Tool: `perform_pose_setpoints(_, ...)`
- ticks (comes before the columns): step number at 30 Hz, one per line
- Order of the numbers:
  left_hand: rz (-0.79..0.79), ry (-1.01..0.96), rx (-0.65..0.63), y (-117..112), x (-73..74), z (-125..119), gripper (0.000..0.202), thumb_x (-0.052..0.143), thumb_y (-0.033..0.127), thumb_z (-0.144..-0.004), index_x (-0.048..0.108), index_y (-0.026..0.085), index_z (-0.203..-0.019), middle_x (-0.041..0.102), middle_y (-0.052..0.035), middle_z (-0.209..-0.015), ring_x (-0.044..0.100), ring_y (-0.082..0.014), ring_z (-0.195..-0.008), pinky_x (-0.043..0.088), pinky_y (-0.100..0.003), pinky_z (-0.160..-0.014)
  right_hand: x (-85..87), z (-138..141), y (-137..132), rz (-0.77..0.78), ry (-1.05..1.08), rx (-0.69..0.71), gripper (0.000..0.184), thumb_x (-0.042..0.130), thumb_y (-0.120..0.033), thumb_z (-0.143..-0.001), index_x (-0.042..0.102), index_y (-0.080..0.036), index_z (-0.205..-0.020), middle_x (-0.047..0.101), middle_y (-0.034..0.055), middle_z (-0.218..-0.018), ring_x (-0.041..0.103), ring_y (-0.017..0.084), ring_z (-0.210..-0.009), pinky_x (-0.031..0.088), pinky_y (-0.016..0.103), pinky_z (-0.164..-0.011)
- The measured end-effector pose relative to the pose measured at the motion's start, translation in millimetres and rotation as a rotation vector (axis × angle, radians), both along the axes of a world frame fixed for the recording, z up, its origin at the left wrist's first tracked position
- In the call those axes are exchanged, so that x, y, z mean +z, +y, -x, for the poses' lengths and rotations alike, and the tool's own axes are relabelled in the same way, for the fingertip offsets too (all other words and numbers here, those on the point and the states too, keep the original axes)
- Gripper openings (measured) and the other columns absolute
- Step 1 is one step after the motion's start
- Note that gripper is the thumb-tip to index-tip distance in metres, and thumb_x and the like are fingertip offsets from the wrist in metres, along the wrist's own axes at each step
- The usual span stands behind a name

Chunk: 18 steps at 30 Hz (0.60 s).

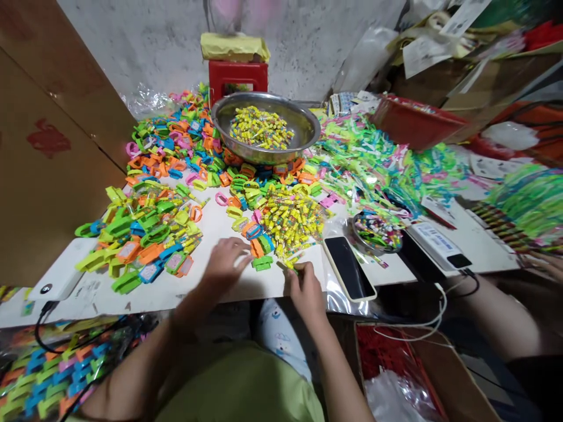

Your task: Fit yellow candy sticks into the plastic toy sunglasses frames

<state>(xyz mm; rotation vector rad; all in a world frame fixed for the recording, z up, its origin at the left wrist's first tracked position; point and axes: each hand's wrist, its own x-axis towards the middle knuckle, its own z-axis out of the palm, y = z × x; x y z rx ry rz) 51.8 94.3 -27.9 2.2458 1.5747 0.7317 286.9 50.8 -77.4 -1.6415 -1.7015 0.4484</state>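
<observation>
My left hand [225, 261] is over the white tabletop, fingers loosely apart and holding nothing I can see. Its fingertips come close to an orange toy watch [257, 248]; whether they touch it I cannot tell. A green toy watch [263, 262] lies just beyond. Thumb and fingers of my right hand [305, 287] are pinched on a small yellow patterned stick [289, 264] at the near edge of a pile of yellow sticks [292, 220]. Left of my left hand is a heap of colourful toy watches [149, 234] with yellow sticks among them.
A metal bowl [308, 132] of yellow sticks rests on more toy watches, before a red stool [237, 76]. To the right are a phone [349, 268], a small bowl of beads [377, 231] and green strips [356, 158]. Another person's arm [497, 316] reaches in from the right.
</observation>
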Motion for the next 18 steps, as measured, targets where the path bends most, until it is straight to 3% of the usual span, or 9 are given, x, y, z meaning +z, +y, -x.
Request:
perform_pose_setpoints(3,0.042,-0.046,-0.025,-3,-27.2,-44,0.024,0.059,0.036,-0.088,0.072,0.019,-0.1,0.066,-0.0094,-0.096,0.057,-0.0254,-0.095,0.044,-0.042,-0.088,3.0,8,-4,0.02,0.176,0.077,0.022,0.038,-0.03,-0.095,0.047,-0.018,-0.111,0.065,0.008,-0.09,0.064,0.02,-0.075,0.049,0.03,-0.066)
perform_pose_setpoints(7,0.03,-0.11,-0.035,-12,-37.4,-50,0.019,0.064,0.032,-0.085,0.07,0.016,-0.092,0.064,-0.0111,-0.098,0.057,-0.0256,-0.099,0.044,-0.044,-0.092,8.7,18,-11,0.061,0.215,0.124,0.024,0.037,-0.033,-0.098,0.053,-0.018,-0.106,0.066,0.0092,-0.098,0.064,0.02,-0.091,0.05,0.032,-0.08)
perform_pose_setpoints(10,0.07,-0.311,-0.119,-25,-31.0,-41,0.012,0.063,0.029,-0.084,0.063,0.018,-0.081,0.064,-0.0106,-0.108,0.058,-0.0232,-0.108,0.046,-0.04,-0.096,12.4,24,-18,0.068,0.256,0.11,0.026,0.037,-0.035,-0.099,0.057,-0.018,-0.103,0.067,0.0073,-0.096,0.064,0.019,-0.091,0.05,0.031,-0.08)
perform_pose_setpoints(12,0.177,-0.528,-0.174,-35,-22.7,-36,0.012,0.061,0.028,-0.085,0.056,0.018,-0.08,0.065,-0.0103,-0.107,0.061,-0.0213,-0.106,0.049,-0.038,-0.093,16.8,27,-23,0.056,0.271,0.115,0.026,0.04,-0.036,-0.098,0.057,-0.019,-0.108,0.068,0.0066,-0.097,0.064,0.019,-0.089,0.05,0.031,-0.077)
perform_pose_setpoints(15,0.351,-0.747,-0.171,-47,-6.3,-29,0.022,0.066,0.027,-0.083,0.052,0.02,-0.099,0.067,-0.0104,-0.113,0.065,-0.0195,-0.103,0.053,-0.034,-0.088,28.9,28,-31,0.006,0.267,0.134,0.021,0.047,-0.033,-0.096,0.06,-0.02,-0.106,0.068,0.0059,-0.094,0.064,0.02,-0.087,0.051,0.031,-0.074)
perform_pose_setpoints(18,0.351,-0.73,-0.145,-54,10.9,-24,0.041,0.07,0.024,-0.079,0.053,0.021,-0.116,0.066,-0.0093,-0.12,0.064,-0.0196,-0.11,0.051,-0.033,-0.093,44.0,28,-36,-0.098,0.275,0.155,0.017,0.047,-0.028,-0.096,0.062,-0.02,-0.099,0.068,0.0062,-0.091,0.064,0.021,-0.089,0.051,0.034,-0.078)
